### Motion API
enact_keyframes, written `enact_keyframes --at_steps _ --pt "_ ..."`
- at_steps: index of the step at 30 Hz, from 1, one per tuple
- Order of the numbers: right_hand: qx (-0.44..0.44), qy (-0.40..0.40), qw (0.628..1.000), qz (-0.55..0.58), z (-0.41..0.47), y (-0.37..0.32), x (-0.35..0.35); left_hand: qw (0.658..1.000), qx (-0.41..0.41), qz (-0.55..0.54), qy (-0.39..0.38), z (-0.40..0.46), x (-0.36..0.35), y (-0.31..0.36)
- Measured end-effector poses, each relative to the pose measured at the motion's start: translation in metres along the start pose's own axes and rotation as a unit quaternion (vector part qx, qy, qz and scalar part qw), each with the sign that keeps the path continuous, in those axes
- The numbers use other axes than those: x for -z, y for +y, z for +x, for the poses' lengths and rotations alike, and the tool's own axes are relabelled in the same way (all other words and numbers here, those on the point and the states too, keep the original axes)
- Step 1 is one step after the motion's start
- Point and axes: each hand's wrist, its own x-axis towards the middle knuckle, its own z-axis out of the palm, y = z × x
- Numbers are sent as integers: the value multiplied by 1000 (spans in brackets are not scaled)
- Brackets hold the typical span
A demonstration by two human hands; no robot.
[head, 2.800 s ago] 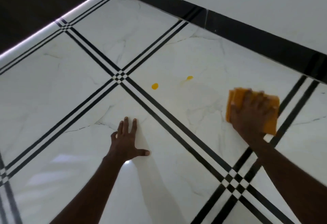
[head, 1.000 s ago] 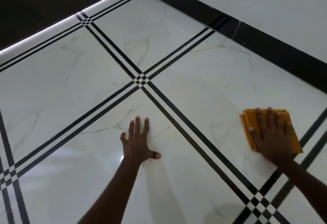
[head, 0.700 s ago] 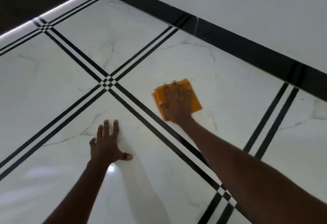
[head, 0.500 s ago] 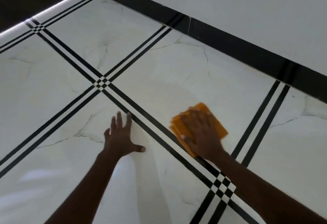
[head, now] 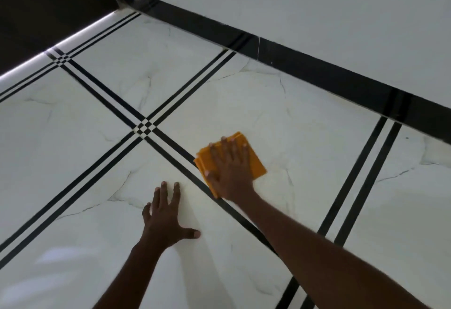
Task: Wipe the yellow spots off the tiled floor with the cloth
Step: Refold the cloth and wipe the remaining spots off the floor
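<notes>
Head view: right hand (head: 231, 169) flat, fingers spread, pressing folded orange cloth (head: 253, 162) at frame centre, its lower-left edge on a black double stripe (head: 170, 145). Left hand (head: 166, 218) splayed flat on white tiled floor (head: 292, 125) below. Black skirting (head: 317, 69) upper right; bare tile all around cloth.

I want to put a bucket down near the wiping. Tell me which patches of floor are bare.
Bare: the tile past the striped crossing, up to the black skirting; the tile right of the double stripe; the wide tile far left. Crowded: the near middle, where the left hand is planted flat and the right hand presses the orange cloth.
</notes>
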Motion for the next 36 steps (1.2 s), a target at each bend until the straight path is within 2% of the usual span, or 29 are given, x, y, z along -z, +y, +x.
enact_keyframes --at_steps 3,5,7,10,13,15,17,19,21,23,27,29,31,33,36 --pt "60 -34 998 -13 -90 23 4 1000 -21 12 8 -8 -4 -19" --pt "23 -32 999 -28 -142 68 14 999 -23 10 35 -8 -6 -19" --pt "-56 -42 996 -55 -165 116 27 999 -23 11 46 -8 -9 -17" --pt "-178 -29 981 -73 -124 154 36 999 -16 8 45 -8 -10 -15" --pt "-239 20 970 -49 -31 120 19 999 -14 22 25 -7 -9 -12" --pt "-190 41 981 -24 13 66 1 1000 -15 20 9 -5 -4 -13" --pt "-87 29 996 -11 17 6 -11 1000 -17 7 -13 -3 6 -17" --pt "17 -21 1000 -6 -18 -30 -16 1000 -8 -13 -23 -2 14 -21" --pt "87 -32 996 -17 -69 -20 -17 999 8 -19 -33 -6 18 -22" --pt "80 -23 996 -17 -108 22 -8 999 7 -8 -44 -15 16 -25" --pt "-84 -26 993 -74 -90 113 14 1000 1 12 -20 -25 7 -22" --pt "-139 -5 988 -68 -44 114 19 1000 15 -3 -16 -22 13 -17" --pt "-157 -35 985 -56 0 92 22 997 23 -66 -32 -13 29 -13" --pt "-133 -80 986 -65 21 59 22 991 20 -120 -57 -6 54 -17" --pt "4 -158 983 -94 3 -5 19 989 26 -123 -83 -9 95 -27"
